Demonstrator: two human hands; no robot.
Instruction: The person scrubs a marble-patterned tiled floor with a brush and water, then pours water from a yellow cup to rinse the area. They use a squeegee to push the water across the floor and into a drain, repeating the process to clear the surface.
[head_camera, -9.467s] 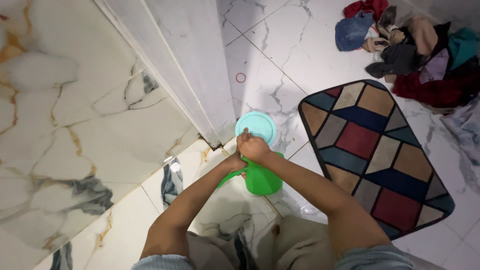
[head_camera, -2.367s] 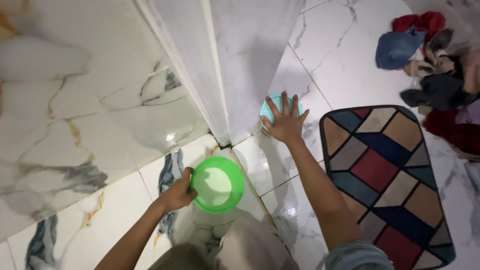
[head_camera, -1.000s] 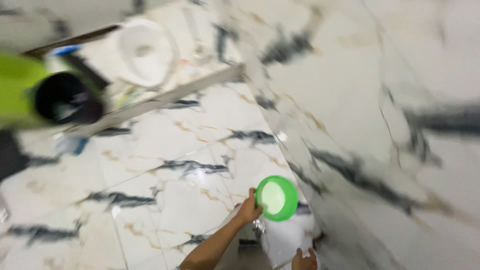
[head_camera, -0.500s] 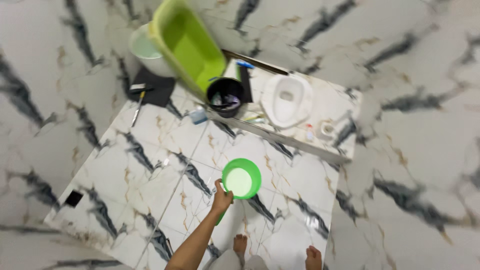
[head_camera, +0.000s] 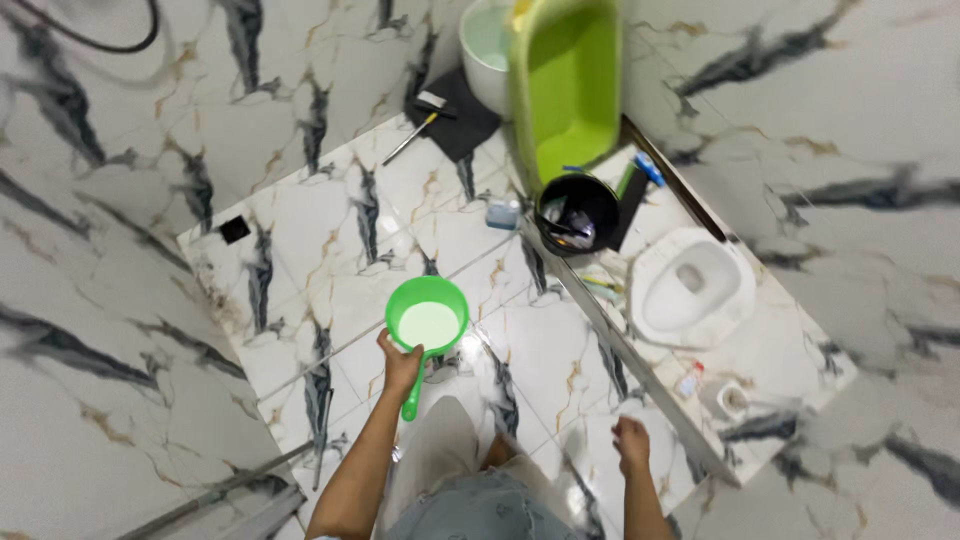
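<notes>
The left hand (head_camera: 399, 364) is clamped round the handle of a green scoop (head_camera: 427, 324), held level over the marble floor (head_camera: 330, 240); the bowl faces up and shows a pale, milky inside — whether that is liquid or only the plastic cannot be told; the handle's lower end pokes out below the fist. The right hand (head_camera: 631, 444) hangs free at the person's side, holding nothing, its fingers loosely curled and blurred, so how far they are closed is unclear; the two hands are well apart. Both forearms run off the bottom edge; between them only pale trousers and a grey-blue top show.

Ahead of the scoop, a black bucket (head_camera: 577, 212) stands at the edge of a raised step, with things in it too small to make out; just behind it a lime-green tub (head_camera: 566, 85) leans upright, half hiding a white basin (head_camera: 487, 40) that the top edge cuts off. A white squat toilet (head_camera: 691, 286) is set in the step to the right; a small bottle (head_camera: 687, 381) stands near it; a dark mat (head_camera: 459, 128) with a brush lies left of the tub.
</notes>
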